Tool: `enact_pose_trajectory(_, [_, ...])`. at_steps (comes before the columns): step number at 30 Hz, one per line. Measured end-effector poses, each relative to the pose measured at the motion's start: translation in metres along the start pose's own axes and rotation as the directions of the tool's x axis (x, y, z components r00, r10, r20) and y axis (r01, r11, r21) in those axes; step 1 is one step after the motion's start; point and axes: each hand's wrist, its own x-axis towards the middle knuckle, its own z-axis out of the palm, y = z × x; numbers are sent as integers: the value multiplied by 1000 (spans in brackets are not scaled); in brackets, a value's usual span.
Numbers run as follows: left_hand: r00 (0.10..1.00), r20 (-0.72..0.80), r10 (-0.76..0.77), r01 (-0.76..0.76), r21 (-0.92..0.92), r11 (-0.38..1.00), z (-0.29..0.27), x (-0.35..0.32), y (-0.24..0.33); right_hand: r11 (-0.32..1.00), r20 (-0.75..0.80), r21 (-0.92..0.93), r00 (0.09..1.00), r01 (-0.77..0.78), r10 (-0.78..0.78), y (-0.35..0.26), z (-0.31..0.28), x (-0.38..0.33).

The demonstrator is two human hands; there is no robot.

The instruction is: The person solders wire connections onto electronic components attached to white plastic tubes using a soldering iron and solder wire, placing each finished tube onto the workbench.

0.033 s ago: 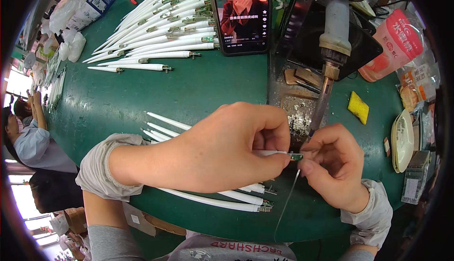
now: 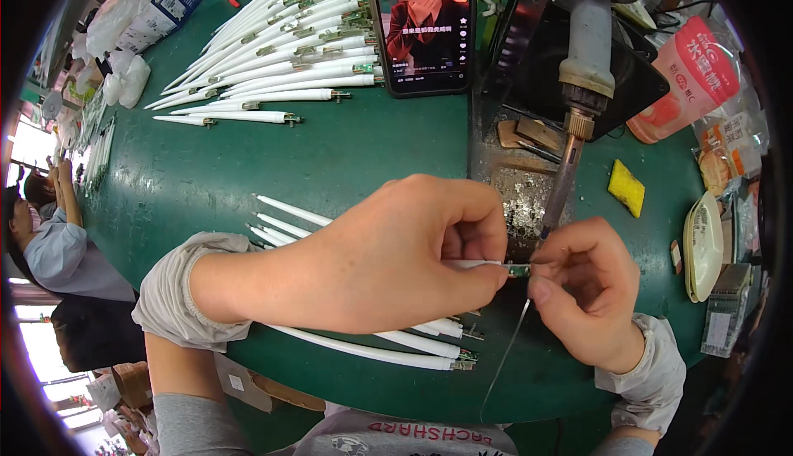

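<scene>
Nothing differs from before: left hand [image 2: 396, 258] pinches a white tube [image 2: 475, 264]; right hand [image 2: 586, 291] pinches solder wire [image 2: 505, 349]; soldering iron [image 2: 578, 125] just above; phone [image 2: 421, 26] beyond.

Our left hand [image 2: 396, 262] covers most of the white tube [image 2: 475, 264] it pinches, so only a short end shows, and the small green circuit board [image 2: 519, 270] at its tip is too small for us to read any parts. We cannot tell whether the soldering iron [image 2: 578, 125] tip touches that board. The thin solder wire [image 2: 504, 357] fades out near the worktop's near edge. Our left hand also hides the middle of the white tubes [image 2: 372, 349] lying beneath it.
</scene>
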Motion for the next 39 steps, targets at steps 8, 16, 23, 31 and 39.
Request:
enact_pose_trajectory(8, [999, -44, -13, 8, -111, 994, -1, 3, -2, 806, 79, -451, 917, 384, -392, 3, 1, 3])
enact_pose_trajectory(16, [999, -44, -5, -2, -149, 989, -3, 4, -4, 723, 61, -544, 880, 425, -471, 4, 1, 2])
enact_pose_trajectory(23, [999, -47, -23, 15, -174, 985, -3, 4, -3, 685, 122, -550, 858, 478, -500, 4, 0, 4])
enact_pose_trajectory(31, [999, -48, 0, -8, -161, 987, -2, 4, -5, 693, 115, -565, 874, 448, -472, -1, 1, 4])
enact_pose_trajectory(39, [998, -60, -19, 9, -163, 987, -2, 3, -3, 711, 96, -542, 874, 447, -476, 2, 1, 2])
